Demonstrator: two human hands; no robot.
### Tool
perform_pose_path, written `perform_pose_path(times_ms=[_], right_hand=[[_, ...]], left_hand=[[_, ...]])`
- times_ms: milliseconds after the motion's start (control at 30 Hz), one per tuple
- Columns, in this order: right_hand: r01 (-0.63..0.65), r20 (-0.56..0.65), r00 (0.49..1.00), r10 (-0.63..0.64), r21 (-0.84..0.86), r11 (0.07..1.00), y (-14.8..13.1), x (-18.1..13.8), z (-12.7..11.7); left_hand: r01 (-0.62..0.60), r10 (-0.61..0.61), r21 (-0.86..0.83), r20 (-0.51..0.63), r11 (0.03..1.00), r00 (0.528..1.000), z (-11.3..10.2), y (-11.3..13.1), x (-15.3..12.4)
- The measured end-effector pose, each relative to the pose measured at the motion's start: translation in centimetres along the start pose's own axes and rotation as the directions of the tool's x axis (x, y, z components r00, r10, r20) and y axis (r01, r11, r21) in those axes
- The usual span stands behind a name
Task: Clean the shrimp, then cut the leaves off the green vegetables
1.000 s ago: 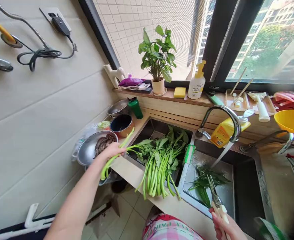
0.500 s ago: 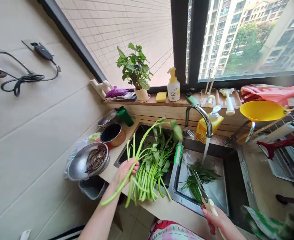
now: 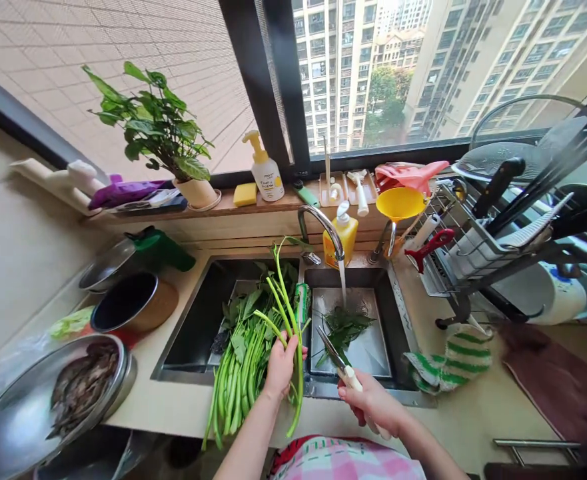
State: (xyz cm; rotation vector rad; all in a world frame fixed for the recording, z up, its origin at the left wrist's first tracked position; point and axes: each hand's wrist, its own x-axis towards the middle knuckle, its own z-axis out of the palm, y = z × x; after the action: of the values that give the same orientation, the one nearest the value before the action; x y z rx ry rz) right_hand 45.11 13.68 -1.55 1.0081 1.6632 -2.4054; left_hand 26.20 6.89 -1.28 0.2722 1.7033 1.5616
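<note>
We had the left hand [image 3: 280, 367] over the front edge of the sink, its fingers and thumb closed around a few loose green stems [image 3: 294, 320] that stood up above the fist and hung down below it. Just beside it, the right hand [image 3: 368, 401] gripped the pale handles of a pair of scissors [image 3: 332, 347], the fingers wrapped round them and the blades pointing up and leftward over the near side of the right basin [image 3: 379, 290]; we could not tell whether the blades were fully together. The main bunch of greens [image 3: 243, 363] lay to the left of our left hand, leaves in the left basin [image 3: 190, 320] and cut ends reaching over the counter [image 3: 156, 410]. In the right basin we saw dark leaves [image 3: 346, 328] lying wet, with a stream of water [image 3: 342, 279] from the curved faucet [image 3: 323, 221] falling at their far edge. A green-and-white strip [image 3: 302, 303] sat on the divider, and far to the left stood a steel bowl [image 3: 10, 417] holding a dark brown heap [image 3: 86, 380], near a pot [image 3: 160, 303].
</note>
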Motion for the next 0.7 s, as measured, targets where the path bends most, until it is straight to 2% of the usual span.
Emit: perform_pose_path(times_ms=[100,267,533,600,700], right_hand=[[-0.021,0.007,1.0,0.022,-0.017,1.0,-0.3,0.3,0.3],[-0.122,-0.103,0.989,0.11,-0.122,0.985,-0.6,1.2,0.7],[-0.122,-0.231,0.971,0.063,-0.25,0.96,0.2,0.9,-0.4],[-0.145,-0.284,0.956,0.073,-0.241,0.96,0.7,0.6,-0.7],[-0.142,-0.316,0.944,0.092,-0.14,0.98,1.2,0.1,-1.2]], left_hand=[[-0.016,0.016,0.013,0.007,1.0,1.0,0.8,-0.5,-0.4],[-0.031,0.03,0.063,0.017,0.998,0.999,1.4,-1.2,-0.9],[0.062,-0.066,0.053,0.072,0.997,0.995,2.3,-2.3,-1.0],[0.081,-0.086,0.056,0.09,0.995,0.992,2.7,-2.2,-1.1],[0.114,-0.12,0.065,0.106,0.991,0.987,3.0,-2.0,-1.4]])
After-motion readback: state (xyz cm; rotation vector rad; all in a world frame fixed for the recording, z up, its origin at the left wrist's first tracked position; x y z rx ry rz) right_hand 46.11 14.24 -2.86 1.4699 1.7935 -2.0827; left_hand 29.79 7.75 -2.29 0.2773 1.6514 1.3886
